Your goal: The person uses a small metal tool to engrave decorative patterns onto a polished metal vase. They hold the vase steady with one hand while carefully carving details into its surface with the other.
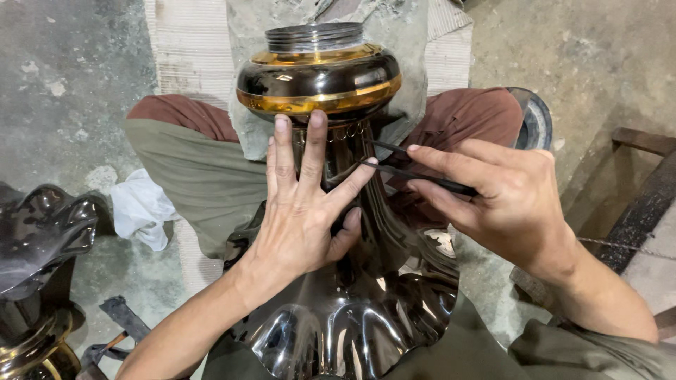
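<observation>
A glossy black metal vessel with a flared, scalloped rim lies across my lap. Its bulbous end has gold bands and a grey threaded collar. My left hand rests flat on the narrow neck, fingers spread and pointing away from me. My right hand pinches thin black tweezers, whose tips meet the neck by my left index finger. A fine row of small chain loops hangs just under the gold band.
A second black vessel with a gold base stands at the left. A white rag lies by my knee. A striped mat covers the concrete floor ahead. A dark metal frame is at the right.
</observation>
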Available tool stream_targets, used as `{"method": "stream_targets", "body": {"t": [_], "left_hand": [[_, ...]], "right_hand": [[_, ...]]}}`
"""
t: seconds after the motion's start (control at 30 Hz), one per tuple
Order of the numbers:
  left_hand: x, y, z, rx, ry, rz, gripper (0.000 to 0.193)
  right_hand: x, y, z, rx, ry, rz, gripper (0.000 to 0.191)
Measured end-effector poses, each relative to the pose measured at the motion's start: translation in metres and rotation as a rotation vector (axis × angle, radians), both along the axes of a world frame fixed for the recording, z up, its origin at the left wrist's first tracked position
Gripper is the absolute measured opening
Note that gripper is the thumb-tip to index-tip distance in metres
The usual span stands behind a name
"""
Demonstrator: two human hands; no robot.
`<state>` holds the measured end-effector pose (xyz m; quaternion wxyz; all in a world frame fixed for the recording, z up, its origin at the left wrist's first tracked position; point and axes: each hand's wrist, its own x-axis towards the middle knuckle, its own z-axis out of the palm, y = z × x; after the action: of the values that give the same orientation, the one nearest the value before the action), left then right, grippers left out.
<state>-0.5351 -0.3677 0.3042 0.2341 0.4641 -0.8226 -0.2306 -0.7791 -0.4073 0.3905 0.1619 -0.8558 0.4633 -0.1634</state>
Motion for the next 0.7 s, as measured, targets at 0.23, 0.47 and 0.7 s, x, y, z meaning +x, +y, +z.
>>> {"method": "stream_targets", "body": {"t": [0.23, 0.47, 0.7], "left_hand": [[0.001, 0.000, 0.001, 0.011, 0.013, 0.004, 0.064], [0.002, 0.000, 0.001, 0.007, 0.010, 0.009, 0.065], [0.000, 0.000, 0.003, 0.019, 0.017, 0.017, 0.063]], "right_hand": [[0.001, 0.001, 0.001, -0.003, -0.030, 0.008, 0.035], [0.006, -0.006, 0.011, -0.060, 0.197, 0.091, 0.033], [0.008, -0.021, 0.020, 0.003, 0.270, 0.146, 0.034]]}}
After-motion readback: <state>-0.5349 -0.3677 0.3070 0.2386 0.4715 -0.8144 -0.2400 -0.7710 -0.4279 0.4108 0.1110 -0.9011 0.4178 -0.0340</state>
